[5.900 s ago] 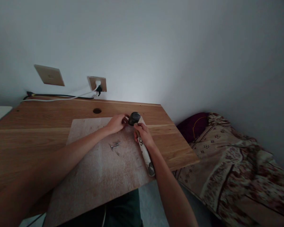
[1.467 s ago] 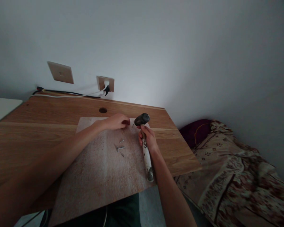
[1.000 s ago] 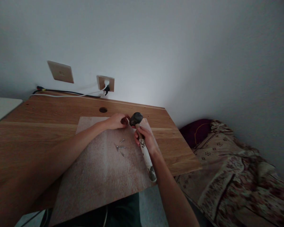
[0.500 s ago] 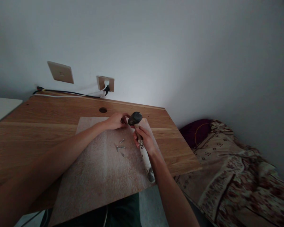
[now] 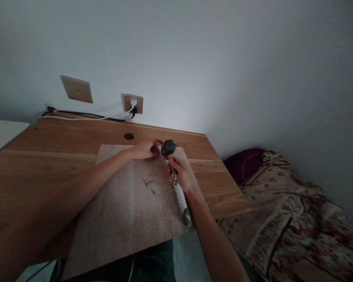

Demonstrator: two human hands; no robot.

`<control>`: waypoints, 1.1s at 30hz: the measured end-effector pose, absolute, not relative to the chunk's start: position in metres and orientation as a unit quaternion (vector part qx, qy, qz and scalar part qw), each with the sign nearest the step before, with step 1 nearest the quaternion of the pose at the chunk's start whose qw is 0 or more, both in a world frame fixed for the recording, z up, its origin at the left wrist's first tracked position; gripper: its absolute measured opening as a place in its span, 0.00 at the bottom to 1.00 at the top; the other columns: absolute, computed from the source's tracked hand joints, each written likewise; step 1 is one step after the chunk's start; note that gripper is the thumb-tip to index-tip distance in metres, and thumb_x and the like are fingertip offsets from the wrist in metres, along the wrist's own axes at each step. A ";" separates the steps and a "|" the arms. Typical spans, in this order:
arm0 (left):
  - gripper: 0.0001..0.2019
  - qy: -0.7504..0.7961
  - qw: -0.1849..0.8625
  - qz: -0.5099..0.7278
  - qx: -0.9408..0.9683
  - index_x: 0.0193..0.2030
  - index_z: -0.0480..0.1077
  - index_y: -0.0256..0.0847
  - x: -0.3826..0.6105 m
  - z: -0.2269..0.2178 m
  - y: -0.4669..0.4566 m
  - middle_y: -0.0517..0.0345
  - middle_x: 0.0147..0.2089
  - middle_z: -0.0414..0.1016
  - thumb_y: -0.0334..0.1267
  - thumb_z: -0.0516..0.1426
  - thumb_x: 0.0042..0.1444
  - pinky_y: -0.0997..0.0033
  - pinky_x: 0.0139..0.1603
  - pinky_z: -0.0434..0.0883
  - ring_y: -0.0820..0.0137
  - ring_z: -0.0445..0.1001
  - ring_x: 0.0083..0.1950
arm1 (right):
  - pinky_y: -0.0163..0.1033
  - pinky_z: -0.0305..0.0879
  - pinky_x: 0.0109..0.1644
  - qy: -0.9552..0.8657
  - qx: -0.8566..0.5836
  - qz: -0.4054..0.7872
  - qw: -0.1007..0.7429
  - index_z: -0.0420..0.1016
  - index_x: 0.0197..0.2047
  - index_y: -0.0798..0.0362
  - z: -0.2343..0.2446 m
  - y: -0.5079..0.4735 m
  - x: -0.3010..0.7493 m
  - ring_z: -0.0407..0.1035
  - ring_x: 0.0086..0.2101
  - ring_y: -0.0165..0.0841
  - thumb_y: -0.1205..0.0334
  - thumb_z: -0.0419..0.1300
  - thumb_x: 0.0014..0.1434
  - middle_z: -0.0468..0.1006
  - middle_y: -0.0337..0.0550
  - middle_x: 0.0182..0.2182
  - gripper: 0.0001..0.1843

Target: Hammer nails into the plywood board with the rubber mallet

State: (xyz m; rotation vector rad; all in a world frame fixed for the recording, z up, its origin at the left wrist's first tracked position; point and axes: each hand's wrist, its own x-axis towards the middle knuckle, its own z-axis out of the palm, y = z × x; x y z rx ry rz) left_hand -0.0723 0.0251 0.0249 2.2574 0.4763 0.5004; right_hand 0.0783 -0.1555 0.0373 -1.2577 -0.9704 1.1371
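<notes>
- Right grip [image 5: 179, 174]: closed firmly round the pale handle of the hammer [image 5: 168, 147], close under its dark head. The head sits over the far end of the board [image 5: 126, 211].
- Left grip [image 5: 145, 149]: fingertips pressed together on the board, just beside the hammer head. What they pinch is too small to tell.
- Hazard: head and fingertips are nearly touching, so a stroke off line would likely land on the fingers.
- Hazard: the board overhangs the worktop [image 5: 47, 156] at the near edge. A blow could jolt it and scatter the loose nails [image 5: 150, 183].
- Surface: wooden worktop with a cable hole [image 5: 128, 136] beyond the board.
- Room: dim, with a pale wall carrying a wall socket [image 5: 132, 103] and cables [image 5: 76, 116]. A bed [image 5: 282, 203] with a patterned cover stands to the right.
</notes>
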 end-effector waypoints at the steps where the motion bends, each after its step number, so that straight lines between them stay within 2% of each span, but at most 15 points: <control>1: 0.24 0.196 0.360 0.189 0.892 0.55 0.71 0.37 -0.074 0.030 0.025 0.55 0.39 0.82 0.40 0.64 0.51 0.71 0.37 0.70 0.66 0.79 0.36 | 0.34 0.52 0.15 -0.404 -0.536 0.476 0.569 0.75 0.40 0.51 0.037 -0.155 0.080 0.61 0.14 0.26 0.40 0.67 0.53 0.71 0.31 0.21 0.23; 4: 0.14 0.204 0.288 0.128 0.927 0.41 0.73 0.39 -0.080 0.049 0.021 0.55 0.37 0.80 0.45 0.64 0.52 0.72 0.33 0.67 0.67 0.76 0.34 | 0.34 0.54 0.15 -0.384 -0.537 0.463 0.592 0.77 0.46 0.52 0.036 -0.154 0.084 0.60 0.14 0.26 0.40 0.67 0.52 0.70 0.30 0.21 0.27; 7: 0.13 0.133 0.271 0.013 0.953 0.33 0.72 0.41 -0.084 0.067 0.003 0.59 0.31 0.78 0.49 0.66 0.51 0.72 0.29 0.63 0.70 0.73 0.30 | 0.34 0.54 0.15 -0.368 -0.540 0.448 0.610 0.77 0.46 0.52 0.034 -0.153 0.086 0.60 0.15 0.26 0.40 0.67 0.52 0.69 0.30 0.22 0.27; 11: 0.08 0.141 0.196 -0.032 0.970 0.27 0.72 0.42 -0.079 0.077 -0.039 0.58 0.27 0.74 0.36 0.67 0.42 0.68 0.26 0.59 0.68 0.67 0.25 | 0.35 0.54 0.16 -0.369 -0.540 0.435 0.618 0.78 0.46 0.52 0.034 -0.154 0.087 0.59 0.15 0.26 0.40 0.67 0.53 0.69 0.31 0.22 0.26; 13: 0.06 0.152 0.152 -0.041 0.976 0.27 0.75 0.41 -0.075 0.078 -0.054 0.54 0.27 0.75 0.31 0.65 0.41 0.65 0.28 0.61 0.65 0.68 0.25 | 0.34 0.54 0.16 -0.369 -0.537 0.443 0.616 0.78 0.46 0.52 0.034 -0.154 0.087 0.60 0.15 0.26 0.40 0.68 0.53 0.70 0.31 0.22 0.27; 16: 0.04 0.159 0.124 -0.047 0.978 0.28 0.77 0.42 -0.072 0.080 -0.056 0.51 0.28 0.75 0.29 0.63 0.44 0.62 0.31 0.63 0.62 0.70 0.27 | 0.34 0.54 0.16 -0.359 -0.536 0.452 0.616 0.78 0.46 0.52 0.034 -0.154 0.087 0.60 0.15 0.26 0.40 0.68 0.52 0.70 0.31 0.22 0.27; 21: 0.06 0.209 0.127 0.049 0.968 0.32 0.79 0.43 -0.086 0.086 -0.009 0.52 0.33 0.79 0.30 0.60 0.52 0.65 0.36 0.64 0.62 0.74 0.34 | 0.35 0.54 0.15 -0.353 -0.528 0.458 0.622 0.77 0.47 0.53 0.034 -0.153 0.087 0.59 0.14 0.26 0.40 0.68 0.52 0.69 0.30 0.22 0.27; 24: 0.09 0.211 0.173 0.071 0.959 0.35 0.80 0.43 -0.097 0.087 0.017 0.56 0.35 0.81 0.29 0.58 0.54 0.68 0.40 0.65 0.65 0.75 0.36 | 0.35 0.54 0.14 -0.356 -0.521 0.459 0.626 0.77 0.47 0.53 0.035 -0.152 0.087 0.59 0.14 0.26 0.41 0.67 0.53 0.69 0.30 0.22 0.27; 28: 0.10 0.175 0.210 0.061 0.960 0.36 0.81 0.43 -0.099 0.081 0.025 0.59 0.35 0.83 0.28 0.58 0.53 0.71 0.39 0.66 0.68 0.77 0.36 | 0.35 0.54 0.14 -0.358 -0.517 0.464 0.624 0.78 0.47 0.53 0.036 -0.153 0.086 0.60 0.14 0.26 0.41 0.68 0.52 0.69 0.30 0.22 0.28; 33: 0.10 0.204 0.149 0.047 0.967 0.35 0.81 0.43 -0.091 0.077 0.017 0.58 0.36 0.84 0.28 0.58 0.52 0.71 0.37 0.66 0.67 0.79 0.38 | 0.35 0.54 0.14 -0.364 -0.521 0.459 0.621 0.78 0.48 0.54 0.037 -0.154 0.086 0.60 0.14 0.26 0.40 0.68 0.52 0.69 0.30 0.21 0.29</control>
